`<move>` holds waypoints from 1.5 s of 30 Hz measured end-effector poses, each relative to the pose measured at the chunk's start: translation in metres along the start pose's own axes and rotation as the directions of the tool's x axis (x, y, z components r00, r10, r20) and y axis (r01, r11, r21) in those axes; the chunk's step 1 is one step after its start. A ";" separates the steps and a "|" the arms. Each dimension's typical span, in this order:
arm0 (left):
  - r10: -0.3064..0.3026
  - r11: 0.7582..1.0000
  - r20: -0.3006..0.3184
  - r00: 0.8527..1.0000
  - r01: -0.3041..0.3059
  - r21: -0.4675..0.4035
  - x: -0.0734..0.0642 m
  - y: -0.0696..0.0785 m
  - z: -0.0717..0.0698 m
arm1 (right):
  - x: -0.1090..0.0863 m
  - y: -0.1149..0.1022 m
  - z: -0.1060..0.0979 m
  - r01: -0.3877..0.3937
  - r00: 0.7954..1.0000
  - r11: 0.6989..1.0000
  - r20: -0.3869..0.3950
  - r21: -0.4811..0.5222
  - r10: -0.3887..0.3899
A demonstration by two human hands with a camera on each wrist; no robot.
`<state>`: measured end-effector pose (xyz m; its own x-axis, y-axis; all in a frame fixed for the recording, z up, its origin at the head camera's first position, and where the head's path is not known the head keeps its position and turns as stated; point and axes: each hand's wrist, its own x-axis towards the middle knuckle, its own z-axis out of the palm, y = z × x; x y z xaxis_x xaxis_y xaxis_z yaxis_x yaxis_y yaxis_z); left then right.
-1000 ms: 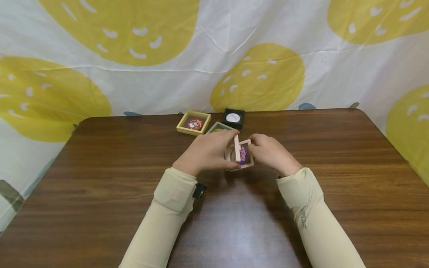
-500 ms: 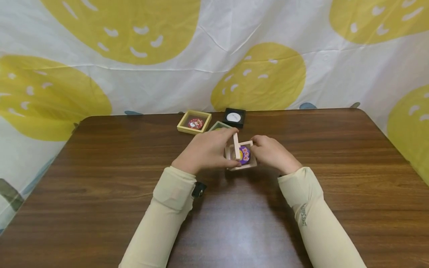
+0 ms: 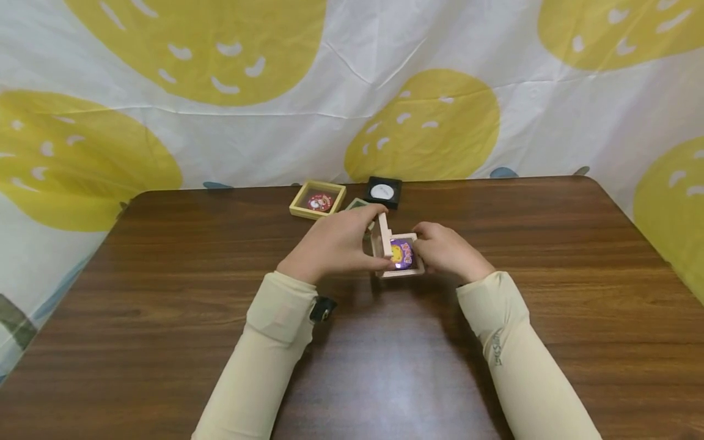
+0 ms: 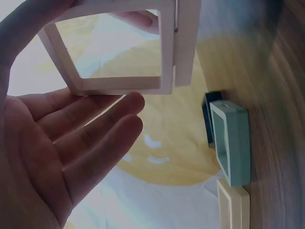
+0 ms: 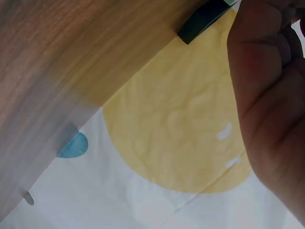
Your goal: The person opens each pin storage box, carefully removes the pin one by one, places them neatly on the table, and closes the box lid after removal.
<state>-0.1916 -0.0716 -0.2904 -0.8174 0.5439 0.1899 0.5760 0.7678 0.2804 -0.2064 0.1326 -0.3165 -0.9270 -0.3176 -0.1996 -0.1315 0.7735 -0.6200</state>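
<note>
A pale pink square display case [image 3: 407,273] stands partly unfolded between the hands, its two framed halves joined along one edge. My left hand [image 3: 335,244] holds the raised half between thumb and fingers; the left wrist view shows this frame [image 4: 124,85] with its clear window. At the opposite side, my right hand [image 3: 448,249] pinches the edge of the lower half, fingertips partly hidden. A round purple badge [image 3: 404,254] with a yellow figure lies in that half. In the right wrist view only part of the right hand [image 5: 271,95] shows, at the right edge.
Behind the hands on the brown wooden table [image 3: 181,293] lie a yellow case [image 3: 299,212] with a red badge, a black case [image 3: 394,203] with a white disc, and a green case [image 4: 238,143]. A lemon-print cloth [image 3: 264,146] hangs behind.
The pink case has spread wider, with the raised half shifting left and the lower half slightly right. More of the purple badge shows. My left hand has moved slightly left.
</note>
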 end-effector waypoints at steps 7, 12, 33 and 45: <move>-0.003 0.994 0.003 1.000 0.004 -0.106 0.001 0.003 -0.005 | -0.001 0.005 -0.008 0.012 1.000 1.000 0.025 0.021 -0.013; 0.000 0.986 0.000 1.000 0.000 -0.168 0.000 0.005 -0.007 | -0.003 0.006 -0.011 0.009 0.999 1.000 0.035 0.024 -0.010; -0.042 0.989 -0.050 0.998 0.034 -0.146 -0.001 0.002 -0.008 | -0.004 0.000 -0.009 0.281 0.940 0.929 -0.126 -0.242 -0.317; -0.057 0.989 -0.036 0.998 0.051 -0.139 0.001 0.003 -0.006 | -0.007 -0.004 -0.008 0.262 0.948 0.902 -0.082 -0.344 -0.307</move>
<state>-0.1907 -0.0711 -0.2836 -0.8485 0.4869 0.2073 0.5268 0.7399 0.4183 -0.2024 0.1355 -0.3066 -0.8677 -0.4931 0.0632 -0.4819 0.8029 -0.3508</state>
